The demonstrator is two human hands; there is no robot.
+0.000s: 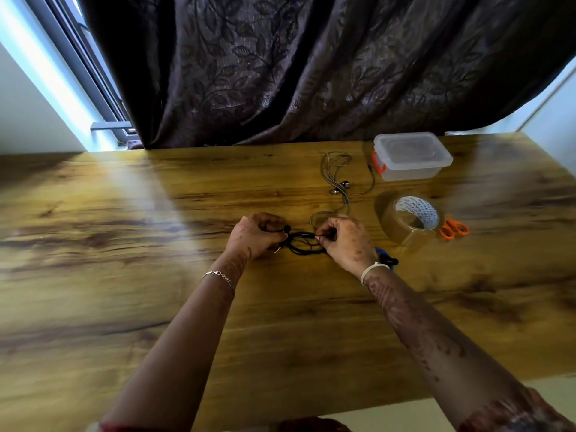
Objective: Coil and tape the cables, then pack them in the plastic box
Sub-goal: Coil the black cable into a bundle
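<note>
A thin black cable (pixel 303 242) lies bunched in loops on the wooden table (pixel 124 244), stretched between both hands. My left hand (pixel 257 233) pinches its left end, where a small metal plug sticks out below the fingers. My right hand (pixel 346 241) grips the right end of the loops. A grey earphone cable (pixel 341 179) lies loose and uncoiled farther back. The clear plastic box (pixel 411 155) with its lid on and an orange latch stands at the back right. A roll of brown tape (pixel 410 221) sits to the right of my right hand.
Orange-handled scissors (pixel 455 229) lie just right of the tape roll. A blue and black object (pixel 386 258) is partly hidden behind my right wrist. A dark patterned curtain (pixel 311 67) hangs behind the table's far edge.
</note>
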